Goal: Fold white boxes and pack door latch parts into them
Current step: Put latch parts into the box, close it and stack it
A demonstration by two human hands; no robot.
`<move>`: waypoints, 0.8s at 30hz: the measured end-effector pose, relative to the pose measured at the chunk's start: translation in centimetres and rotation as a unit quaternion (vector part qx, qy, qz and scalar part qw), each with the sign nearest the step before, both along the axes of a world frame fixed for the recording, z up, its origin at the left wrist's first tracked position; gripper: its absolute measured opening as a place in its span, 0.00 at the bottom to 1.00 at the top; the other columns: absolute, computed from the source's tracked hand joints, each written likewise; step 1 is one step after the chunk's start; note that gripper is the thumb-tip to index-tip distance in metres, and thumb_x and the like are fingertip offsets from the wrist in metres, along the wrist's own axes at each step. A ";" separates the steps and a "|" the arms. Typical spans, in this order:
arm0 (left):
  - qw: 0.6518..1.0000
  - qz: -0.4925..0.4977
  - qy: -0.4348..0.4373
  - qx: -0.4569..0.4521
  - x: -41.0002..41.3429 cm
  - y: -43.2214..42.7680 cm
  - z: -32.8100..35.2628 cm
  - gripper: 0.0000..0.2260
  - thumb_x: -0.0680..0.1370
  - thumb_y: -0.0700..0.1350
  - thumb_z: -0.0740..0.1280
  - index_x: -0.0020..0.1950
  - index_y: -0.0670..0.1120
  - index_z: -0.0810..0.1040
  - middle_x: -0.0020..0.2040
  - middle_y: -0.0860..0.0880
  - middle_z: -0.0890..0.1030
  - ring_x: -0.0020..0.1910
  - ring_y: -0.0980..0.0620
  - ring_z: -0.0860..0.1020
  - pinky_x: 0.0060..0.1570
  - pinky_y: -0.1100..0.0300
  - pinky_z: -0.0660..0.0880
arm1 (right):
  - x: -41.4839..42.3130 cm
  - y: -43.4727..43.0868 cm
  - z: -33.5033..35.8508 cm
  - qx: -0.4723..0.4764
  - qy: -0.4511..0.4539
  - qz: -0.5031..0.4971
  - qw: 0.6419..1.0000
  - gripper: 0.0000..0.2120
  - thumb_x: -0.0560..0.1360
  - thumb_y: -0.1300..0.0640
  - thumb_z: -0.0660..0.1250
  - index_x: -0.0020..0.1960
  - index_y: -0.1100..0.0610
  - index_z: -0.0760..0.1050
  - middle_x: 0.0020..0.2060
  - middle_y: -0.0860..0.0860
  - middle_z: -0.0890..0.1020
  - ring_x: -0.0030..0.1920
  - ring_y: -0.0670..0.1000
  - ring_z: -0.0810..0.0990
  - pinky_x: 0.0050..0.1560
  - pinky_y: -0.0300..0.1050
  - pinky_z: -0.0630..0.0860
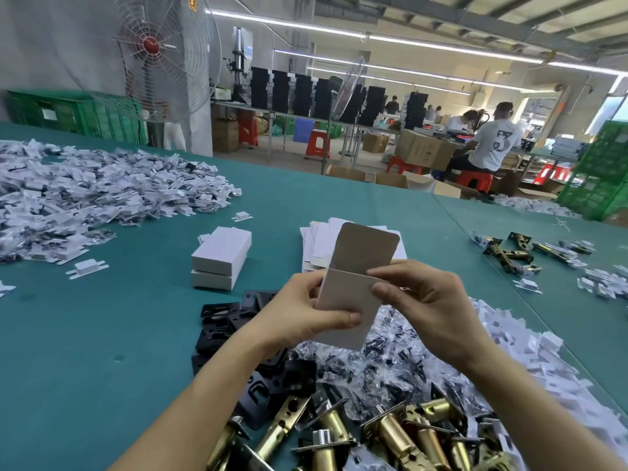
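I hold a white box (346, 300) upright over the table, its brown-lined top flap standing open. My left hand (302, 317) grips the box's left side with the thumb across its front. My right hand (421, 300) pinches its right edge near the top. Below lie brass door latches (390, 433), black strike plates (224, 321) and clear bags of screws (390, 348). A stack of flat white box blanks (319, 239) lies behind the box. Two closed white boxes (221, 260) are stacked to the left.
The green table (102, 334) carries a big heap of small white packets (85, 202) at far left and more packets (530, 351) at right. More latches (513, 253) lie far right. A fan (153, 49), green crates and seated workers are beyond the table.
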State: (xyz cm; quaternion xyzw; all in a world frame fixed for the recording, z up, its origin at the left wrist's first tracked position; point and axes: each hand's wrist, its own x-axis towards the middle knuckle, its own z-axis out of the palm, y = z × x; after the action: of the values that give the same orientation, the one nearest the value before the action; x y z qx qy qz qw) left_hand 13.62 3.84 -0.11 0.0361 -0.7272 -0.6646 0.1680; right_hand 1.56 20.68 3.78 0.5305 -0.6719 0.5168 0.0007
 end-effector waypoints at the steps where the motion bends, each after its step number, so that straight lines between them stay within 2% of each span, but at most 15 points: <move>1: 0.999 0.021 0.007 -0.032 -0.1 0.1 -0.1 0.21 0.67 0.48 0.80 0.58 0.57 0.81 0.52 0.50 0.86 0.52 0.51 0.85 0.51 0.55 0.81 | -0.2 0.2 -0.3 0.006 -0.003 -0.003 1.000 0.07 0.72 0.55 0.70 0.49 0.50 0.83 0.46 0.49 0.85 0.46 0.47 0.84 0.48 0.41 0.80; 3: 0.991 0.096 0.038 -0.082 -0.2 0.2 0.0 0.26 0.64 0.55 0.80 0.58 0.67 0.75 0.53 0.54 0.84 0.52 0.52 0.84 0.54 0.52 0.81 | -0.8 0.5 -1.1 0.017 -0.006 -0.010 1.000 0.05 0.74 0.59 0.70 0.48 0.51 0.83 0.44 0.48 0.85 0.45 0.47 0.83 0.47 0.41 0.79; 6: 0.973 0.154 0.117 -0.126 -0.3 0.1 0.0 0.25 0.65 0.53 0.81 0.55 0.64 0.71 0.55 0.58 0.82 0.50 0.54 0.84 0.52 0.57 0.81 | -1.3 0.8 -2.1 0.027 -0.012 -0.018 0.999 0.07 0.75 0.63 0.70 0.48 0.52 0.83 0.43 0.49 0.85 0.45 0.49 0.82 0.47 0.45 0.80; 10: 0.976 0.134 0.098 -0.138 -0.3 0.2 -0.5 0.18 0.69 0.44 0.81 0.49 0.60 0.77 0.50 0.58 0.83 0.50 0.54 0.83 0.52 0.57 0.82 | -1.5 1.0 -2.9 0.053 -0.013 -0.007 0.998 0.11 0.76 0.64 0.70 0.48 0.47 0.82 0.47 0.47 0.84 0.49 0.46 0.82 0.49 0.40 0.78; 14: 0.974 0.134 0.088 -0.159 -0.3 0.4 -0.6 0.15 0.70 0.45 0.80 0.51 0.60 0.81 0.50 0.58 0.83 0.51 0.56 0.82 0.52 0.61 0.81 | -1.8 1.1 -3.0 0.092 -0.016 -0.007 0.996 0.09 0.77 0.61 0.69 0.51 0.48 0.83 0.49 0.45 0.82 0.52 0.46 0.81 0.50 0.46 0.80; 16: 0.974 0.134 0.084 -0.161 -0.4 0.4 -0.7 0.11 0.70 0.44 0.80 0.49 0.56 0.83 0.48 0.56 0.84 0.49 0.55 0.82 0.50 0.61 0.81 | -1.8 1.0 -2.9 0.115 -0.001 -0.013 0.993 0.08 0.78 0.56 0.68 0.52 0.46 0.83 0.49 0.44 0.81 0.53 0.45 0.80 0.52 0.51 0.80; 19: 0.978 0.128 0.065 -0.155 -0.4 0.4 -0.6 0.07 0.71 0.43 0.79 0.45 0.51 0.84 0.44 0.52 0.85 0.46 0.54 0.83 0.48 0.61 0.81 | -1.5 1.1 -2.6 0.141 0.017 -0.007 0.990 0.09 0.78 0.52 0.67 0.54 0.41 0.81 0.52 0.44 0.78 0.57 0.42 0.76 0.53 0.47 0.79; 22: 0.979 0.108 0.049 -0.165 -0.4 0.3 -0.5 0.05 0.72 0.45 0.78 0.42 0.51 0.83 0.37 0.57 0.83 0.38 0.60 0.81 0.41 0.68 0.76 | -0.9 1.0 -2.4 0.090 -0.004 0.003 0.996 0.12 0.77 0.53 0.69 0.56 0.38 0.79 0.60 0.43 0.76 0.62 0.40 0.74 0.56 0.37 0.78; 24: 0.980 0.101 0.039 -0.165 -0.4 0.3 -0.4 0.05 0.73 0.46 0.78 0.40 0.52 0.83 0.35 0.61 0.82 0.36 0.63 0.79 0.39 0.69 0.74 | -0.5 0.8 -2.1 -0.001 -0.052 0.014 0.999 0.13 0.75 0.56 0.70 0.57 0.43 0.77 0.58 0.45 0.80 0.61 0.46 0.78 0.56 0.41 0.78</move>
State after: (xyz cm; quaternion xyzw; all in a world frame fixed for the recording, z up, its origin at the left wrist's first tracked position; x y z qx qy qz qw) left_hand 13.22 4.14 -0.48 0.0550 -0.8121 -0.5163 0.2662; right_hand 1.08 21.49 1.71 0.5123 -0.6632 0.5441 -0.0412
